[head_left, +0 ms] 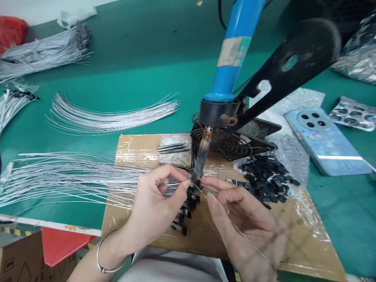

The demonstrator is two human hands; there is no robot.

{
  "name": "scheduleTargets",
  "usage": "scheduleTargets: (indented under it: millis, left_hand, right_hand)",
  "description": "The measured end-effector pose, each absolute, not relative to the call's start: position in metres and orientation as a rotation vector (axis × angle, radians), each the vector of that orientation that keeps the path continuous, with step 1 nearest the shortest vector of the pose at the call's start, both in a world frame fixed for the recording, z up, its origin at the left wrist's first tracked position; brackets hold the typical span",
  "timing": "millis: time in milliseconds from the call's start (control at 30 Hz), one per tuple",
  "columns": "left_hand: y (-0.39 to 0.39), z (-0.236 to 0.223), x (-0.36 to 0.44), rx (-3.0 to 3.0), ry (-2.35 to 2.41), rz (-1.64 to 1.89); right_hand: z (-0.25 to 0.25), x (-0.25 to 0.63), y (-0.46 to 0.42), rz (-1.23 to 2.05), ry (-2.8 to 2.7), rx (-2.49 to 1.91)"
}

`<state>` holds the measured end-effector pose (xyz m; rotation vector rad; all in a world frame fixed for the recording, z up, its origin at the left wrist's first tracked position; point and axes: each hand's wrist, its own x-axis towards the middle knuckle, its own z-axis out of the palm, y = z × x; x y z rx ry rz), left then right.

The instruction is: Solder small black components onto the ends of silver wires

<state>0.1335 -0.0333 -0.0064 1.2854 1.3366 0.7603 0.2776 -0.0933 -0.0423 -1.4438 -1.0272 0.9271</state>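
Blue soldering iron (225, 84) overhead, left hand (160, 207) pinches a tiny piece (191, 181), right hand (246, 223) thin wire (252, 245); black-ended wires (126, 182) look done, plain wires (117, 119) unfinished.

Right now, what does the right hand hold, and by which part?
The right hand holds a thin wire near its end by the soldering iron.
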Motion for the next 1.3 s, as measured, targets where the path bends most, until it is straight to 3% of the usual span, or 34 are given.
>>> scheduleTargets:
  millis: [1300]
  left_hand:
    - [-0.0339, -0.0094, 0.1328, 1.343, 1.359, 0.73]
  right_hand:
    - [-0.043, 0.2763, -0.0939, 0.891, -1.019, -1.443]
